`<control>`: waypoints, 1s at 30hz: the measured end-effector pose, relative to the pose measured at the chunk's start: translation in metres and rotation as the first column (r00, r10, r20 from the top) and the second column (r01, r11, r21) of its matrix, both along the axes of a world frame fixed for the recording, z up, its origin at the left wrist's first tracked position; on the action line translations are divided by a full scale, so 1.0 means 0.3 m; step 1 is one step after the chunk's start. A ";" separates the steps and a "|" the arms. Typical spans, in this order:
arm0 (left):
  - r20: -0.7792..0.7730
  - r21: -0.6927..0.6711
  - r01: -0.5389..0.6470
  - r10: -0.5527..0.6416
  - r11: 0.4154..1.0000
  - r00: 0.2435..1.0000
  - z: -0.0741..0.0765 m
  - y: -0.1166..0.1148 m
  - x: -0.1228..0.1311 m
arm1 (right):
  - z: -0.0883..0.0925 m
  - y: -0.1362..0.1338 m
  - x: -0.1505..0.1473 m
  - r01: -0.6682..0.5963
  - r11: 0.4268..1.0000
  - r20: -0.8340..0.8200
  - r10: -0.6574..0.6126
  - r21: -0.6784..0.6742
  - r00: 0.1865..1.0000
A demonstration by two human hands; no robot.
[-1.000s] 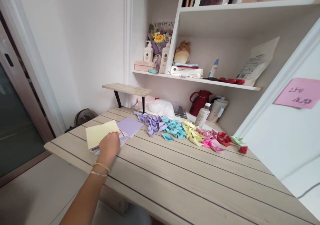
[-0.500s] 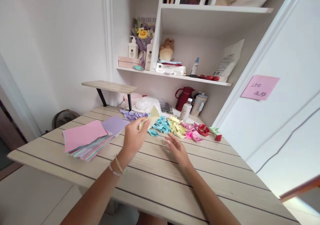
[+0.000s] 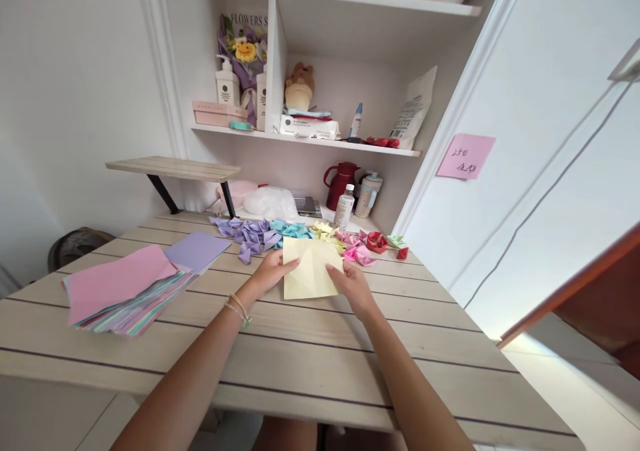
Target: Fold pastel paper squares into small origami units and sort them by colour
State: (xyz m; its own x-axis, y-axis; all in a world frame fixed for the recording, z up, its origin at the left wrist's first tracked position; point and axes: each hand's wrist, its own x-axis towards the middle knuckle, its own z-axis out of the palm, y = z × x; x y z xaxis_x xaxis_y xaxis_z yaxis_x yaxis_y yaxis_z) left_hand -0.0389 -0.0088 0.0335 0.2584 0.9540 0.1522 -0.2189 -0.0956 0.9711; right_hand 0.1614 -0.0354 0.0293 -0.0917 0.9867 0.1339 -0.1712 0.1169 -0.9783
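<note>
A square sheet of pale yellow paper (image 3: 313, 274), marked with creases, is spread flat between my hands above the tabletop. My left hand (image 3: 270, 272) pinches its left edge, thumb on the front face. On the opposite edge, my right hand (image 3: 353, 285) grips the paper the same way. Behind the sheet lie folded paper pieces in colour groups: purple ones (image 3: 253, 232), blue ones (image 3: 293, 229), yellow ones (image 3: 325, 231), pink ones (image 3: 360, 255) and a red one (image 3: 377, 241). The sheet hides part of the blue and yellow groups.
A fanned stack of coloured paper (image 3: 120, 284) lies at the left, beside a purple sheet (image 3: 197, 252). A small raised shelf (image 3: 173, 168) stands behind them. At the back are a plastic bottle (image 3: 344, 209), a red jug (image 3: 342, 187) and a tumbler (image 3: 369, 196).
The yellow paper, folded in my left hand before, is now opened out flat and lower. My right hand has taken hold of its right edge. The view has shifted to the right.
</note>
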 end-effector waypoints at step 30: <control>0.237 -0.226 0.026 0.029 0.974 0.971 -0.050 0.023 -0.036 | -0.033 0.007 -0.023 -0.348 0.912 0.239 0.295 0.218 0.925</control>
